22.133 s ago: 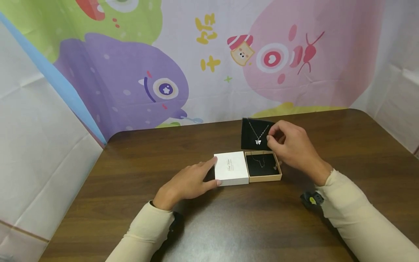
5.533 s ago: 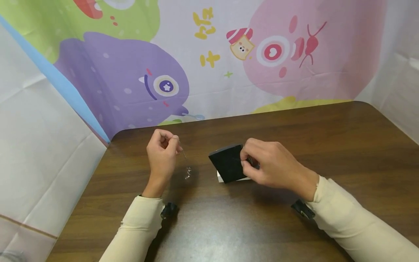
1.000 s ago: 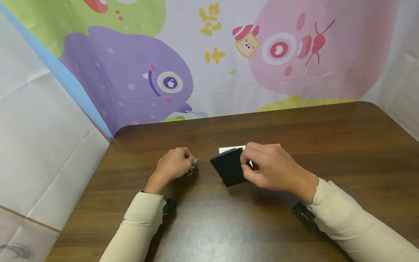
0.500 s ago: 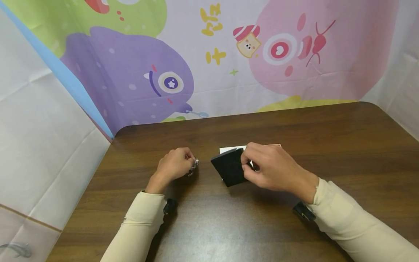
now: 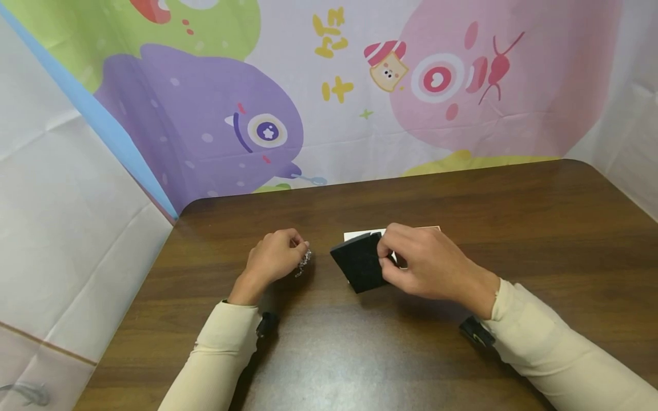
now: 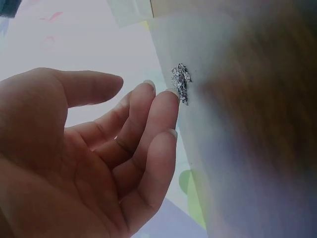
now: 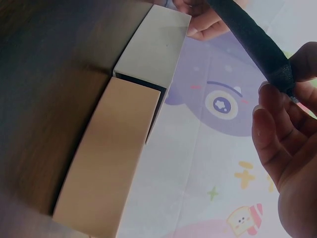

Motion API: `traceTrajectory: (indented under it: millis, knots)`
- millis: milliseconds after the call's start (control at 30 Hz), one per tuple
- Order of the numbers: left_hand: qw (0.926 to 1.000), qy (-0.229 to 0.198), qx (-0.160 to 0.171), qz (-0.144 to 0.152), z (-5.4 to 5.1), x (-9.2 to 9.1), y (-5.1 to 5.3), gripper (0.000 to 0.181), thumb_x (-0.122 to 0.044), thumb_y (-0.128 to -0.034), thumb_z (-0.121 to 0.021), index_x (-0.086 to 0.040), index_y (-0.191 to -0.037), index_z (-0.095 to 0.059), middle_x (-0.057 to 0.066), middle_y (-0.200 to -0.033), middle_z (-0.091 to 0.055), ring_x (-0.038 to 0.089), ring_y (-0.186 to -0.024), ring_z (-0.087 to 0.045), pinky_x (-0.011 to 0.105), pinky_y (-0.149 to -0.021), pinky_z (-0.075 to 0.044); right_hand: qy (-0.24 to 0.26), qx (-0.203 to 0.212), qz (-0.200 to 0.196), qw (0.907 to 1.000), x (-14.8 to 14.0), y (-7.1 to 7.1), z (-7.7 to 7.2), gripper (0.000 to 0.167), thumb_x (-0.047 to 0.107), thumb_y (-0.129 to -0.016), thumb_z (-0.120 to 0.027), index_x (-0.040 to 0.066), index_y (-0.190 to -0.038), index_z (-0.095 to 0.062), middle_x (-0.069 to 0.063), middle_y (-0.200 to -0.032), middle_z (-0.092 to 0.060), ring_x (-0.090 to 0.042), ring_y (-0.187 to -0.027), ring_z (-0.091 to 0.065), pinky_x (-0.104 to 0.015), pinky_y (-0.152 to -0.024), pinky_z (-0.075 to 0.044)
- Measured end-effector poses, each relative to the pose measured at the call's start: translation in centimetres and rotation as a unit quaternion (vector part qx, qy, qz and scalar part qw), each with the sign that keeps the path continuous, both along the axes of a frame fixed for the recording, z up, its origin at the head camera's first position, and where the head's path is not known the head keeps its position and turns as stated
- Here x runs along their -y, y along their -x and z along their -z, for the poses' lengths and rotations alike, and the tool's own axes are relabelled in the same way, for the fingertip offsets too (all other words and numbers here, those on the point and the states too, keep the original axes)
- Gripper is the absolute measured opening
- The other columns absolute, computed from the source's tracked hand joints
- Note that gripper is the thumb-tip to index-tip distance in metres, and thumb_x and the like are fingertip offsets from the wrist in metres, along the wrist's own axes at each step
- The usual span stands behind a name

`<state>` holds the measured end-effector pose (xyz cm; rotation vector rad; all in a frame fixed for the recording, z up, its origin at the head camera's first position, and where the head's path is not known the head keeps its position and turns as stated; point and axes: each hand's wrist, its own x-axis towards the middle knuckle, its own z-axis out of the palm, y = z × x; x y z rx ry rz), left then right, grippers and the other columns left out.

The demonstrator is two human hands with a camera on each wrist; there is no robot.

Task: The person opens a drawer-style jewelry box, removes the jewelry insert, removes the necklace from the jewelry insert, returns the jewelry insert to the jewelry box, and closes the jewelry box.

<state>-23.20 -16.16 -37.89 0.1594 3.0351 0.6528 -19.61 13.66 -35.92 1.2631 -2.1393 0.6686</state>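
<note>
A silver necklace lies in a small heap on the table, right at the fingertips of my left hand. In the left wrist view the thumb stands apart from the loosely bent fingers, and the necklace is just beyond them. My right hand pinches a square black necklace pad by its edge, tilted above the table. Seen from the right wrist, the pad is edge-on between thumb and fingers. Under it sits a small gift box with a white lid beside a tan tray.
The brown wooden table runs back to a cartoon-printed cloth. White cloth also hangs at the left. Pad and right hand hide most of the box in the head view.
The necklace dangled from my raised left hand several seconds ago; it now lies heaped on the table, that hand lowered beside it. My right hand with the pad has barely moved in the last second.
</note>
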Motion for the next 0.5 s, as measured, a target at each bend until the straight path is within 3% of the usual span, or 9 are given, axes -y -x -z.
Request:
traceTrajectory:
  millis: [500]
  knots:
    - [0.9993, -0.016, 0.001, 0.033, -0.17, -0.83, -0.41, 0.020, -0.037, -0.0987, -0.060, -0.020, -0.099, -0.072, -0.007, -0.077, -0.066, 0.014, -0.067, -0.061, 0.039, -0.061, -0.045, 0.007, 0.010, 0.003, 0.9999, -0.72, 0.36, -0.24, 0.012, 0.008, -0.085, -0.060, 0.017, -0.080, -0.054, 0.007, -0.075, -0.050, -0.002, -0.059, -0.039, -0.023, -0.049, -0.036]
